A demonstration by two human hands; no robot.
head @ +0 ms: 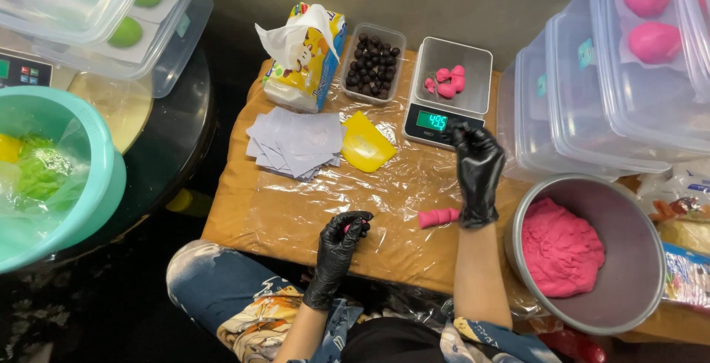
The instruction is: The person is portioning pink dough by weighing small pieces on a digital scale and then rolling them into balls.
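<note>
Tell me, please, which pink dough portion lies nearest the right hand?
The short pink dough log on the plastic wrap, beside the right hand; the other pieces sit on the scale tray.

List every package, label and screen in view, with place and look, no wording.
Kitchen scale: table's far edge, steel tray, green lit screen.
Tissue pack: left of the bead tub, yellow and white, tissue sticking out.
Second scale: far left, dark panel, coloured buttons.
Snack wrappers: right edge, white, multicoloured.

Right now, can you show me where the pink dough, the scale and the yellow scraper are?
Pink dough [560, 248], head view, middle of the lump in the metal bowl.
Scale [431, 121], head view, its lit display.
Yellow scraper [364, 143], head view, middle of the flat blade.
</note>
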